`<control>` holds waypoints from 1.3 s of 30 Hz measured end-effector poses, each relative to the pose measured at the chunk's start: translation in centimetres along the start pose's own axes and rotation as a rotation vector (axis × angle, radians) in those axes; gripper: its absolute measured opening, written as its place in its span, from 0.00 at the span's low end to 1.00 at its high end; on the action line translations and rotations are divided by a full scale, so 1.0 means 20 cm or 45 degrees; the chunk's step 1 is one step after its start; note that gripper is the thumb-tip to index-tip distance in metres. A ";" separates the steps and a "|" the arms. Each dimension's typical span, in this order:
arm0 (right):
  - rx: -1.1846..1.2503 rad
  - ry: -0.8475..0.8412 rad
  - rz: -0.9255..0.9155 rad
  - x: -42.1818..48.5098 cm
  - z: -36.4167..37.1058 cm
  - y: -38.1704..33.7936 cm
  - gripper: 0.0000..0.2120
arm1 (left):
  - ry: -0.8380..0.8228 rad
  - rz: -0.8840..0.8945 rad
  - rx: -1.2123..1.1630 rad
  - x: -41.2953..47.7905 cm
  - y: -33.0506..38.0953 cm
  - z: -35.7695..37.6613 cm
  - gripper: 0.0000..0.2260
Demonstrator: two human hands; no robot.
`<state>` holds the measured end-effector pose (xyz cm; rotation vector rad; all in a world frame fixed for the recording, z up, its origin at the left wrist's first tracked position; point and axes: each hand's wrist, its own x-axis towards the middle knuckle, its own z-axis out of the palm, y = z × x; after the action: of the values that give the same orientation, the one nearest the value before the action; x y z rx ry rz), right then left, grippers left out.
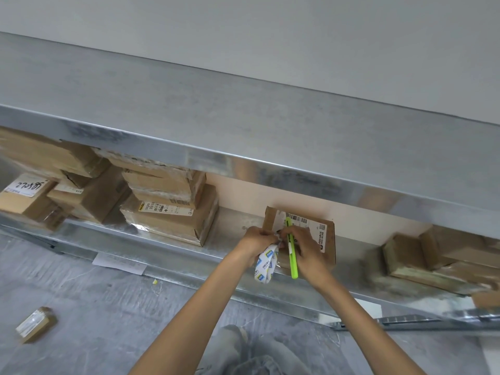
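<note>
Two hands meet at the small cardboard box [326,239] on the lower shelf [235,223]: the left hand [255,240] grips a limp, light printed strip [266,263], and the right hand [305,250] is curled round a stiff, slim green tool [292,258], probably best held mid-barrel.

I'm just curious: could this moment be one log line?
left hand grips crumpled white-and-blue wrapper | right hand holds slim green pen-like tool at labelled brown cardboard box
</note>
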<state>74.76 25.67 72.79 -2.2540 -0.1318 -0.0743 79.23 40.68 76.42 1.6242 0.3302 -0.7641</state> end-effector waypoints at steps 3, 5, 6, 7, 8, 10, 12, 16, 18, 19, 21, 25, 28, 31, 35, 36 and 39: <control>-0.027 -0.031 -0.050 0.00 0.00 0.01 0.05 | -0.036 0.012 0.009 -0.01 0.00 -0.01 0.04; -0.041 -0.046 -0.066 0.00 0.00 0.03 0.06 | -0.059 0.031 -0.028 -0.03 -0.01 0.01 0.06; -0.054 -0.046 -0.067 0.00 0.01 0.03 0.07 | -0.061 0.037 -0.033 -0.04 -0.01 0.02 0.06; -0.075 -0.044 -0.071 0.00 0.01 0.03 0.07 | -0.053 0.042 -0.036 -0.05 -0.02 0.04 0.05; -0.102 -0.039 -0.079 0.00 0.01 0.03 0.07 | -0.037 0.039 -0.034 -0.06 -0.02 0.06 0.05; -0.137 -0.014 -0.108 0.00 0.02 0.03 0.07 | -0.015 0.026 -0.058 -0.07 -0.03 0.09 0.06; -0.138 -0.016 -0.117 0.00 0.02 0.02 0.08 | -0.016 0.005 -0.092 -0.07 -0.03 0.09 0.07; -0.156 -0.054 -0.088 0.00 0.01 0.02 0.15 | -0.031 0.013 -0.114 -0.08 -0.06 0.13 0.08; -0.176 -0.080 -0.068 0.00 0.01 0.02 0.13 | 0.003 0.046 -0.132 -0.09 -0.08 0.16 0.11; -0.169 -0.088 -0.054 0.01 0.01 0.03 0.12 | 0.026 0.066 -0.142 -0.09 -0.09 0.18 0.09; -0.156 -0.099 0.000 0.02 0.01 0.01 0.08 | 0.070 0.078 -0.160 -0.10 -0.10 0.19 0.06; -0.300 -0.155 0.040 0.05 -0.01 -0.02 0.05 | 0.078 0.079 -0.195 -0.09 -0.11 0.17 0.11; -0.400 -0.221 0.051 0.07 -0.03 -0.03 0.04 | 0.064 0.071 -0.174 -0.09 -0.11 0.15 0.12; -0.512 -0.251 0.052 0.09 -0.05 -0.05 0.07 | 0.073 0.065 -0.180 -0.09 -0.11 0.15 0.12; -0.695 -0.299 0.029 0.12 -0.09 -0.10 0.14 | 0.117 0.062 -0.170 -0.08 -0.12 0.16 0.12; -0.744 -0.299 0.028 0.13 -0.09 -0.11 0.15 | 0.132 0.062 -0.172 -0.08 -0.13 0.16 0.12; -0.802 -0.249 -0.007 0.16 -0.09 -0.14 0.14 | 0.150 0.071 -0.226 -0.07 -0.13 0.17 0.12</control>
<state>77.66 26.15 76.38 -2.8884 -0.2455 0.1203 75.52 38.24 75.21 1.5069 0.4237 -0.5818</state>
